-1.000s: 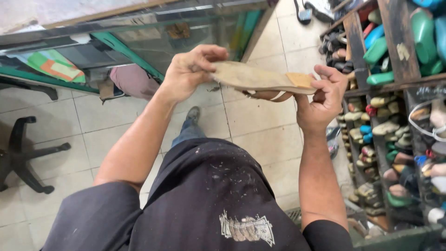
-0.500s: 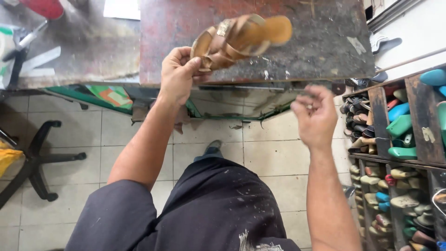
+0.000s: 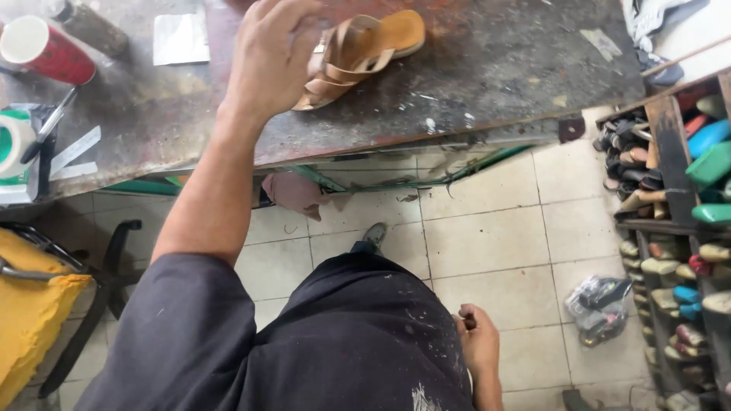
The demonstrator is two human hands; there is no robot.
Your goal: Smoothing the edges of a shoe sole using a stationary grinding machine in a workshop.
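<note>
Left hand (image 3: 270, 65) grips a tan sandal (image 3: 358, 53) on the worktop (image 3: 495, 68). Right hand (image 3: 478, 342) hangs loosely curled, empty, by the thigh.

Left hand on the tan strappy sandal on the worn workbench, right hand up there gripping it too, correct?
Not quite. The head view shows the left hand on the tan strappy sandal on the worn workbench, but the right hand is down by the person's lap, away from the sandal.
</note>
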